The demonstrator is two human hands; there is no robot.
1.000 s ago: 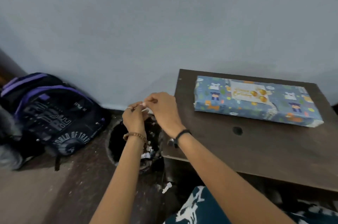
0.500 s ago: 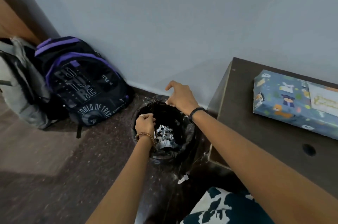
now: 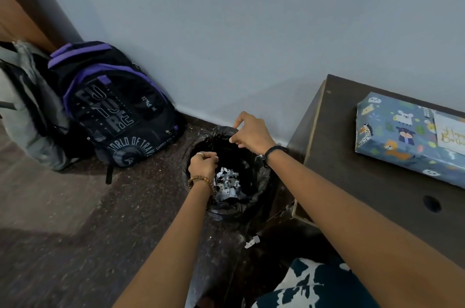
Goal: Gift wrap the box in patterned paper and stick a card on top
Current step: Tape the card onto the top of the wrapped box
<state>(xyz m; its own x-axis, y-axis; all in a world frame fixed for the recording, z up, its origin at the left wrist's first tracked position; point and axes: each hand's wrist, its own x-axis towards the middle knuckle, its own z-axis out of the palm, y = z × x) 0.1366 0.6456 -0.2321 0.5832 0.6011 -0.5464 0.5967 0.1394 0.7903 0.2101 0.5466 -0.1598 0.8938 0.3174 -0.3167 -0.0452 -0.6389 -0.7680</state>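
The box (image 3: pixel 402 141), wrapped in blue paper with cartoon animals, lies on the dark table (image 3: pixel 352 182) at the right edge of view. A pale birthday card (image 3: pixel 450 134) sits on its top, cut off by the frame. Both hands are away from it, over a black-lined waste bin (image 3: pixel 261 197) on the floor left of the table. My left hand (image 3: pixel 202 164) is curled into a fist above the crumpled paper scraps (image 3: pixel 227 183) in the bin; nothing shows in it. My right hand (image 3: pixel 249 134) hovers at the bin's far rim with loosely spread fingers, holding nothing.
A black and purple backpack (image 3: pixel 113 111) and a grey bag (image 3: pixel 22 106) lean against the wall at left. A small white scrap (image 3: pixel 252 242) lies on the floor near the bin. Patterned teal cloth (image 3: pixel 314 287) shows at the bottom.
My view swung left and down from the table to the bin. Both hands, which pinched a small white piece together, parted and lowered over the bin; the piece is no longer visible.
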